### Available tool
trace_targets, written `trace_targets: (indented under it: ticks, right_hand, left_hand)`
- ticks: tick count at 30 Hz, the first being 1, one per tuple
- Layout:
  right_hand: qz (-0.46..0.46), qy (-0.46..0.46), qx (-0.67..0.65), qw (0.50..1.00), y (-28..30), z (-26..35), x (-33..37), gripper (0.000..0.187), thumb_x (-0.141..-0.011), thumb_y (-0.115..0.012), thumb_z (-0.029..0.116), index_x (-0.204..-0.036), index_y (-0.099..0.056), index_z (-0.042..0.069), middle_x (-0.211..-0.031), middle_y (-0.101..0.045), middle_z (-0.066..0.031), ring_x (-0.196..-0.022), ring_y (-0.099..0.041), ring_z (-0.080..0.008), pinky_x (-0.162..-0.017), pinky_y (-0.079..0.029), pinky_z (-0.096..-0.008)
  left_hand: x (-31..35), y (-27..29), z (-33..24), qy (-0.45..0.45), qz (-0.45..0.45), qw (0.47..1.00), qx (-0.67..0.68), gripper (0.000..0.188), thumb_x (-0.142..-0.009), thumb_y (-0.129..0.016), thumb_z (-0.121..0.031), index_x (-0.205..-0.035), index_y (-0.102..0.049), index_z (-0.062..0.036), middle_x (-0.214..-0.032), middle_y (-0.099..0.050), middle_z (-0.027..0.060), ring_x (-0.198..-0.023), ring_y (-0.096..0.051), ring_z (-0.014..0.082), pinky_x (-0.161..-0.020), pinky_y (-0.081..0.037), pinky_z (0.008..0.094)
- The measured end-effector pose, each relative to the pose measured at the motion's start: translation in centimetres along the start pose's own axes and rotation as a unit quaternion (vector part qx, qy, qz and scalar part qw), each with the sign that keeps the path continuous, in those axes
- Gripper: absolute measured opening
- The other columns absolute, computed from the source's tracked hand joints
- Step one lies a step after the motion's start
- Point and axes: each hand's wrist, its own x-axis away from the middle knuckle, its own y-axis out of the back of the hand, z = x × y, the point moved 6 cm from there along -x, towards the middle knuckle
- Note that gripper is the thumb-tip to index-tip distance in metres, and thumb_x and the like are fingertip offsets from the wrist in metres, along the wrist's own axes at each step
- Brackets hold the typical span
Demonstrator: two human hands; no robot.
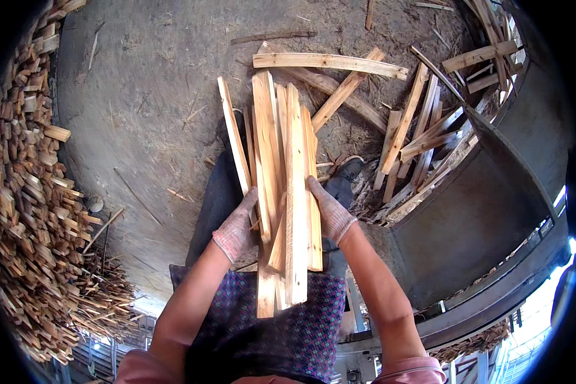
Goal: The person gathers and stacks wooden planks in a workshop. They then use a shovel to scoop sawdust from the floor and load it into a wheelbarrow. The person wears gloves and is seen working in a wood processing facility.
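Observation:
Between my two gloved hands I hold a bundle of wooden strips (296, 192), long pale pieces of uneven length lying roughly parallel. My left hand (238, 229) grips the bundle's left side, its thumb lying up along the wood. From the other side my right hand (329, 208) presses in, with the fingers mostly hidden beneath or behind the strips. One thinner strip (235, 134) leans outward at the bundle's upper left. The lower ends of the bundle reach over my patterned apron (237, 320).
Loose boards, among them a curved strip (329, 61), lie on the dirty floor (141, 83) ahead. More offcuts (406, 134) are heaped at the right beside a metal trough (467, 217). A tall stack of wood strips (32, 224) lines the left. My shoe (348, 171) shows beyond the bundle.

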Motion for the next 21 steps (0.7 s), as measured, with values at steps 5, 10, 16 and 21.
trace_targets:
  ticks: [5, 10, 16, 21]
  right_hand:
    - [-0.017, 0.009, -0.004, 1.000, -0.6, 0.3, 0.6, 0.060, -0.100, -0.061, 0.052, -0.133, -0.060, 0.002, -0.117, -0.072, -0.0113, -0.096, -0.072, -0.0218, -0.089, -0.060, -0.0390]
    - [-0.024, 0.016, -0.015, 0.999, -2.1, 1.1, 0.3, 0.059, -0.098, -0.064, 0.051, -0.132, -0.060, 0.003, -0.113, -0.073, -0.0107, -0.092, -0.073, -0.0222, -0.086, -0.060, -0.0389]
    - [-0.037, 0.028, 0.034, 0.998, -3.2, 1.8, 0.3, 0.059, -0.097, -0.066, 0.051, -0.129, -0.061, 0.002, -0.110, -0.073, -0.0102, -0.090, -0.073, -0.0218, -0.084, -0.061, -0.0389]
    - [-0.032, -0.005, 0.086, 0.996, -2.4, 0.4, 2.6, 0.060, -0.096, -0.067, 0.051, -0.127, -0.061, 0.000, -0.108, -0.073, -0.0100, -0.088, -0.073, -0.0188, -0.081, -0.062, -0.0357]
  left_hand:
    - [-0.2, 0.1, -0.7, -0.044, 0.003, 0.999, -0.026, 0.069, -0.097, -0.064, -0.051, -0.150, -0.046, -0.0109, -0.146, -0.055, 0.0145, -0.131, -0.057, 0.0311, -0.112, -0.045, 0.0503]
    - [-1.1, -0.1, -2.6, -0.073, 0.024, 0.996, -0.049, 0.066, -0.098, -0.062, -0.048, -0.148, -0.047, -0.0065, -0.142, -0.059, 0.0139, -0.128, -0.059, 0.0275, -0.108, -0.048, 0.0455]
    - [-1.5, 0.3, -1.7, -0.025, 0.015, 0.998, -0.064, 0.063, -0.100, -0.059, -0.041, -0.148, -0.046, -0.0031, -0.141, -0.059, 0.0147, -0.126, -0.060, 0.0275, -0.109, -0.048, 0.0431]
    - [0.6, 0.8, 1.8, -0.024, 0.077, 0.997, -0.020, 0.071, -0.094, -0.065, -0.038, -0.150, -0.041, -0.0030, -0.138, -0.059, 0.0174, -0.125, -0.061, 0.0301, -0.109, -0.049, 0.0454]
